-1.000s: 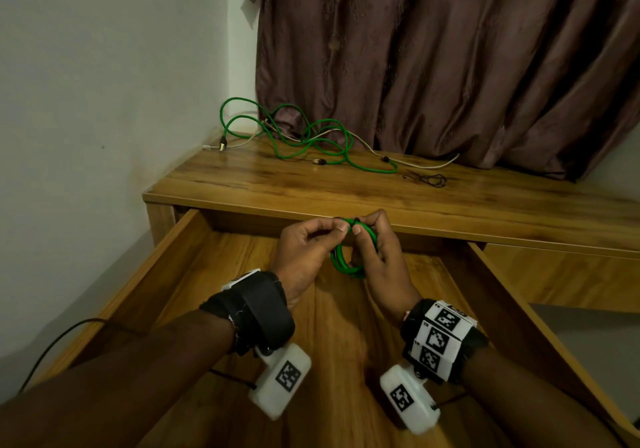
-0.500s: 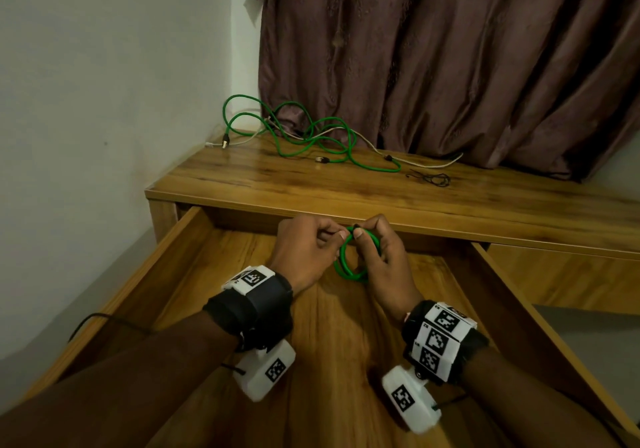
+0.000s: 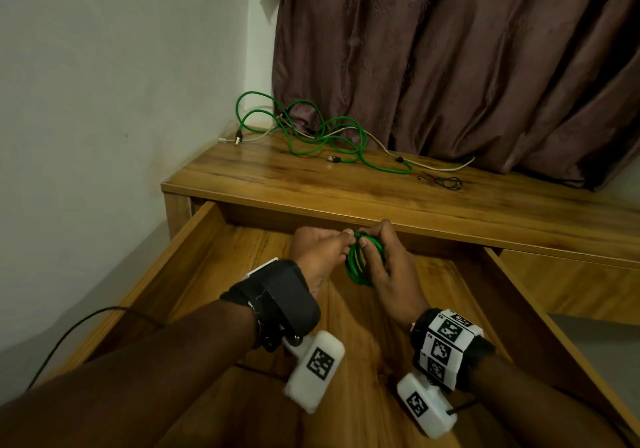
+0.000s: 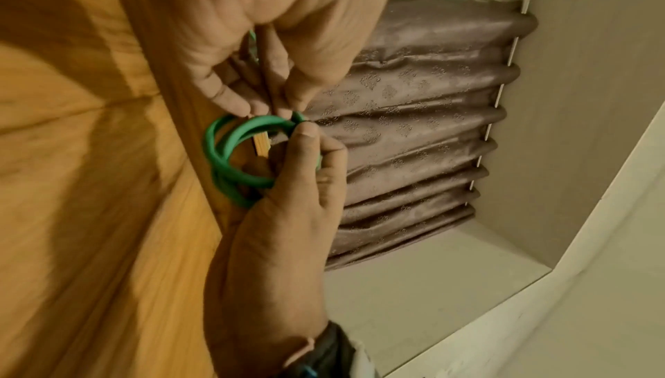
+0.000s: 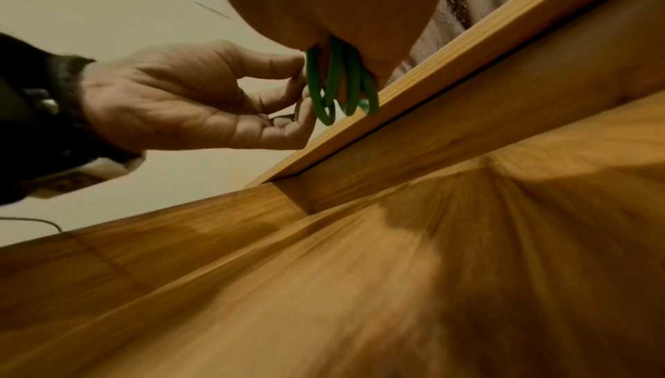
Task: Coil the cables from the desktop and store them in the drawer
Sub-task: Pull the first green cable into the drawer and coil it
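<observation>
Currently both hands, left [image 3: 320, 252] and right [image 3: 391, 267], pinching green coil [image 3: 363, 264] above open drawer [image 3: 194, 239], just beside counter [image 3: 381, 198] front edge; drawer floor clear below.

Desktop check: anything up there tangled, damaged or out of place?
Yes. A loose green cable lies tangled with a thin white cable at the back of the desktop, against the curtain; a small black cord lies beside them. No damage visible.

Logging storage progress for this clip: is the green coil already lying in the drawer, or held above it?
Held above it. Both the left hand and right hand pinch the green coil over the open drawer.
</observation>
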`<state>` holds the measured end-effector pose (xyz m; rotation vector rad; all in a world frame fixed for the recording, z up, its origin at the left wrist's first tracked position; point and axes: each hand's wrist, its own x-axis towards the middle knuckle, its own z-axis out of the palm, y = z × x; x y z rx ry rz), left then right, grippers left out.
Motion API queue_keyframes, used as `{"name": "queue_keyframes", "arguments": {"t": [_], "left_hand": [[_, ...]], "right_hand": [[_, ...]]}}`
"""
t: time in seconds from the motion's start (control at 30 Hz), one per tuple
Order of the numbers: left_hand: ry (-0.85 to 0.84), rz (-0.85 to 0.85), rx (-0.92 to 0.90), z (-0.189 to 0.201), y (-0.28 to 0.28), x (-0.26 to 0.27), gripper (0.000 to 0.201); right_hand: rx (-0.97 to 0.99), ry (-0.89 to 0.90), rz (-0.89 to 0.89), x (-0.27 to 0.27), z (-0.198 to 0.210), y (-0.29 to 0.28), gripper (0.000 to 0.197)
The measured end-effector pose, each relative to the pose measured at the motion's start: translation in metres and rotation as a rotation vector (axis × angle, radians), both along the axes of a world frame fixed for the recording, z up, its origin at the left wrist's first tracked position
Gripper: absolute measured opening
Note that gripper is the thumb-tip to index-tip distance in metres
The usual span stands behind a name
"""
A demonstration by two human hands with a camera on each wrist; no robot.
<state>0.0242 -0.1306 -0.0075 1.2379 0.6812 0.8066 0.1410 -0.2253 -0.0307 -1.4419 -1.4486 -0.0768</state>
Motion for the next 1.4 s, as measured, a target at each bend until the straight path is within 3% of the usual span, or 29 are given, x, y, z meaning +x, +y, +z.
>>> {"name": "queue_keyframes", "arguments": {"t": [0.13, 0.27, 0.5, 0.63, 0.77, 0.83, 0.9, 1.03, 1.13, 1.2, 1.3, 1.4], "left_hand": [[-0.203, 0.056, -0.174, 0.007, -0.005, 0.002, 0.018], [-0.320, -0.001, -0.239, 0.012, -0.012, 0.002, 0.015], [-0.355, -0.142, -0.186, 0.010, -0.015, -0.001, 0.015], [-0.400, -0.167, -0.177, 0.012, -0.016, -0.001, 0.018], [-0.383, -0.224, -0.015, 0.020, -0.013, -0.006, 0.021], [-0.281, -0.118, 0.353, 0.027, -0.007, -0.010, 0.019], [-0.131, 0.043, 0.748, 0.031, -0.005, -0.014, 0.004], [0.187, 0.120, 1.154, 0.015, -0.003, -0.015, 0.052], [0.374, -0.039, 1.215, 0.009, 0.000, -0.011, 0.059], [0.393, -0.114, 1.173, 0.010, 0.002, -0.010, 0.041], [0.565, -0.068, 1.183, 0.006, 0.007, -0.008, 0.017], [0.689, -0.001, 1.124, -0.001, 0.020, -0.009, 0.020]], "right_hand": [[0.060, 0.022, 0.007, -0.004, 0.007, 0.004, 0.014], [0.092, 0.107, 0.025, -0.004, 0.010, 0.006, 0.013], [0.091, 0.219, 0.101, -0.003, 0.017, 0.003, 0.016], [0.055, 0.386, 0.177, -0.001, 0.023, 0.002, 0.024], [0.059, 0.535, 0.187, 0.009, 0.034, -0.002, 0.021], [0.099, 0.628, 0.121, 0.018, 0.036, -0.005, 0.016], [0.118, 0.719, 0.112, 0.025, 0.036, -0.009, 0.011], [0.023, 0.799, 0.257, 0.012, 0.034, -0.008, 0.011], [-0.006, 0.794, 0.274, 0.006, 0.030, -0.004, 0.013], [-0.011, 0.720, 0.244, 0.006, 0.028, -0.003, 0.014], [-0.099, 0.545, 0.183, 0.006, 0.025, -0.004, 0.021], [-0.254, 0.483, 0.156, 0.007, 0.021, -0.003, 0.028]]}}
